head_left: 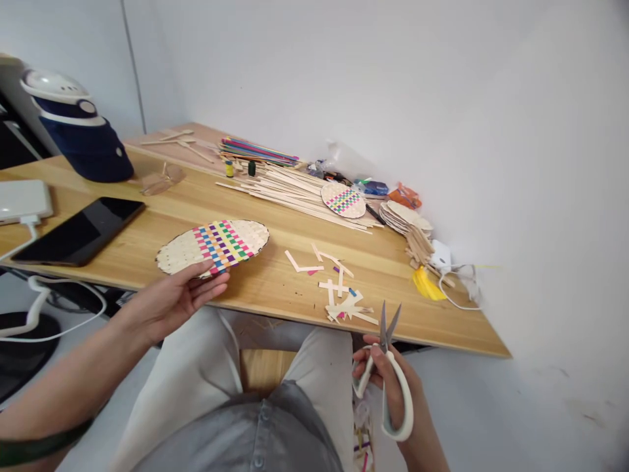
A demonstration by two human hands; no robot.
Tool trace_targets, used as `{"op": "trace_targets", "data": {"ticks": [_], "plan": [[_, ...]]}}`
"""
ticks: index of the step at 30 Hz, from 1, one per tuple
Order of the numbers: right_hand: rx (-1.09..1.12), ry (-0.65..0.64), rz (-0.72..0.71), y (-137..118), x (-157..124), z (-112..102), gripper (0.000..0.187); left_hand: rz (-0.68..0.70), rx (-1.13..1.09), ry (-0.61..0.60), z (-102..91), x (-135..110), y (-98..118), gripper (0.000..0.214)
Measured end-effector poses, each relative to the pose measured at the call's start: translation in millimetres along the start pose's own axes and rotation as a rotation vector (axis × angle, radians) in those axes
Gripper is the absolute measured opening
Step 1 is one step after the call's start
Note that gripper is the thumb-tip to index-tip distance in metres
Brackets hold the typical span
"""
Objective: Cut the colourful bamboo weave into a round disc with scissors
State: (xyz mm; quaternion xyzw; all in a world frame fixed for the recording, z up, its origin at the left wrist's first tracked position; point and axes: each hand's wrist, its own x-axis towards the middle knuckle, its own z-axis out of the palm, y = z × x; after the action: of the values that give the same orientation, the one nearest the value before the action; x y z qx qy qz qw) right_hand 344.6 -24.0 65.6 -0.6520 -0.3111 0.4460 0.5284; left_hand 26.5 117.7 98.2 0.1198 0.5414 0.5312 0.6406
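My left hand (171, 296) grips the near edge of an oval woven mat (213, 245) with a coloured checker band in its middle, held just above the wooden table (275, 275). Lower right, over my lap, my right hand (388, 380) is closed through the white handles of a pair of scissors (388, 367), blades slightly apart and pointing up toward the table edge. Cut strip scraps (339, 288) lie on the table between the two hands.
A second woven oval (343, 199), a pile of long wooden strips (295, 187), coloured strips (258, 151) and a stack of plain ovals (405, 217) lie farther back. A dark tablet (81, 229), a cap (81, 134), a white charger (442, 255) and cables sit around the edges.
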Motion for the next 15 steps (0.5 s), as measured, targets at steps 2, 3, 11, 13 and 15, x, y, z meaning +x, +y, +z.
{"op": "trace_targets", "data": {"ticks": [2,3,11,13,15], "plan": [[-0.013,0.018,0.022,0,-1,-6,0.061,-0.019,-0.003,-0.013,8.3,12,4,0.027],[-0.019,0.023,0.033,1,-1,-9,0.062,-0.020,-0.001,-0.022,11.3,15,5,0.027],[0.002,0.051,0.057,11,3,-31,0.063,0.046,0.179,-0.115,25.6,15,25,0.035],[-0.020,0.055,0.072,13,4,-33,0.063,0.127,0.264,-0.106,26.2,24,29,0.036],[-0.050,0.047,0.088,17,6,-34,0.064,0.214,0.382,-0.069,23.5,38,34,0.030]]}}
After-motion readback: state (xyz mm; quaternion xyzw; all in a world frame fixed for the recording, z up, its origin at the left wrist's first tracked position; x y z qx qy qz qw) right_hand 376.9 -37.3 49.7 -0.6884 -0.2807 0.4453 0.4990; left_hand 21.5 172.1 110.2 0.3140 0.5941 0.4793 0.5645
